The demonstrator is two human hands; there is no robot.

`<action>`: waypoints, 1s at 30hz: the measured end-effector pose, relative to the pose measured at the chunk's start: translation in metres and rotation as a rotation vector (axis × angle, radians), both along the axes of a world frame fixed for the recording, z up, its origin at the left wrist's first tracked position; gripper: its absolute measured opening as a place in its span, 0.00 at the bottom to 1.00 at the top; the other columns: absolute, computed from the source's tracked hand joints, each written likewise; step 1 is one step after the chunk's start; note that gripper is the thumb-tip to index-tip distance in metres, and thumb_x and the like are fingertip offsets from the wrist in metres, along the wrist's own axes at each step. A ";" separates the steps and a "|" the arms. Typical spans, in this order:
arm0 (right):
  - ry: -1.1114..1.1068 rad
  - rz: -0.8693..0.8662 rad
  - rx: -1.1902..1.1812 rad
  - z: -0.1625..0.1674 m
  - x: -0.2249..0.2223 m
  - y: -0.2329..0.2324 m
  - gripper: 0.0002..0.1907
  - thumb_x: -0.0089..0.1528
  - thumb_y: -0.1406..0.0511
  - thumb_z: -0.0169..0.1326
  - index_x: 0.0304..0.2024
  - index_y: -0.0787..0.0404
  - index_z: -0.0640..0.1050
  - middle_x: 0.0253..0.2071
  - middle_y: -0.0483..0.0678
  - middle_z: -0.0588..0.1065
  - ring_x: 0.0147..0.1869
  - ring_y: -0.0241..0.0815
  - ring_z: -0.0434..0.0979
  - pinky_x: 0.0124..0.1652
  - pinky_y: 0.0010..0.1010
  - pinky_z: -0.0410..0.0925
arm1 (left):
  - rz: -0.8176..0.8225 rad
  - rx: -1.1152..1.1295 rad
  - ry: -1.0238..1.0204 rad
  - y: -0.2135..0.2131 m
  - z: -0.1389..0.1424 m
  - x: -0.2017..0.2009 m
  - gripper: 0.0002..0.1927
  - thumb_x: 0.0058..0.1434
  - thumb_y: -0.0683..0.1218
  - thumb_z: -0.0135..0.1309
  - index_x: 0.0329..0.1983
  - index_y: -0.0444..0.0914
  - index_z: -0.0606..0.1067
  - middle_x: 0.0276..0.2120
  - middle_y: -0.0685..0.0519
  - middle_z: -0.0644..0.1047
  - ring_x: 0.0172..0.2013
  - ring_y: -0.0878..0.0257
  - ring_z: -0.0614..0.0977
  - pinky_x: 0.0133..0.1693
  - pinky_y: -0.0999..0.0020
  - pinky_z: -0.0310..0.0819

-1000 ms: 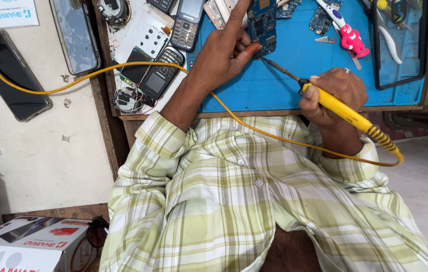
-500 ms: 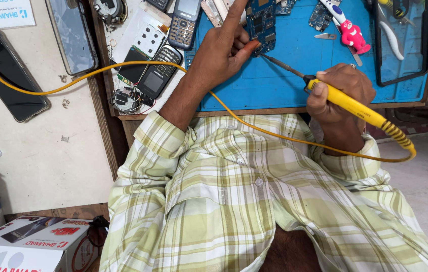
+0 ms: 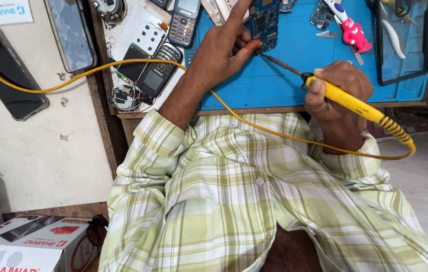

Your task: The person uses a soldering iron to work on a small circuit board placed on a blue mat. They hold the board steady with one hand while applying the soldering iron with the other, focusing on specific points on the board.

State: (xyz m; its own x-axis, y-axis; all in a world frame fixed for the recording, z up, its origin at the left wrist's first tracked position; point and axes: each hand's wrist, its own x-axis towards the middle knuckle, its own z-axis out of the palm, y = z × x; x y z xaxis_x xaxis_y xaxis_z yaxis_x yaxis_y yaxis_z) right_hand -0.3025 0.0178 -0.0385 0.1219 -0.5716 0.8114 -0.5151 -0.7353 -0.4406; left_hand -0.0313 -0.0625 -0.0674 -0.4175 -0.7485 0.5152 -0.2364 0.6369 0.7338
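Observation:
My left hand [image 3: 222, 50] rests on a small blue circuit board [image 3: 268, 21], thumb and fingers pressing its lower edge while the index finger points up. My right hand [image 3: 336, 86] grips a yellow soldering iron [image 3: 356, 104]. Its thin metal tip reaches left to the board's lower corner, just beside my left thumb. The iron's yellow cord [image 3: 73, 78] loops from the handle across my checked shirt and off to the upper left. Both hands work over a blue mat [image 3: 284, 85] on a wooden bench.
Two keypad phones [image 3: 159, 70] [image 3: 184, 20] and loose parts lie left of the mat. A pink-handled tool [image 3: 351, 31], another small board [image 3: 321, 14] and a black phone frame [image 3: 405, 75] lie at the right. Two smartphones [image 3: 10, 75] [image 3: 70, 30] lie on the beige surface; a cardboard box [image 3: 27, 242] sits bottom left.
My right hand and the iron have shifted slightly to the right and tilted flatter. The left hand stays on the board with the tip still beside it.

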 end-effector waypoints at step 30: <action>-0.030 -0.017 -0.011 -0.003 -0.007 0.002 0.12 0.71 0.65 0.56 0.39 0.69 0.72 0.29 0.51 0.73 0.28 0.43 0.74 0.30 0.32 0.74 | 0.001 0.024 0.007 0.003 0.000 0.000 0.48 0.71 0.40 0.66 0.80 0.51 0.45 0.35 0.52 0.82 0.32 0.63 0.87 0.33 0.70 0.86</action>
State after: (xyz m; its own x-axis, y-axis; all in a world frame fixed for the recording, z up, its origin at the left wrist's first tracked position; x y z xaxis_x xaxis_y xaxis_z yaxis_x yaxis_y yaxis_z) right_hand -0.3097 0.0198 -0.0415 0.0883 -0.5643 0.8208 -0.5141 -0.7317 -0.4477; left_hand -0.0313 -0.0599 -0.0673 -0.4129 -0.7610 0.5004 -0.2316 0.6191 0.7504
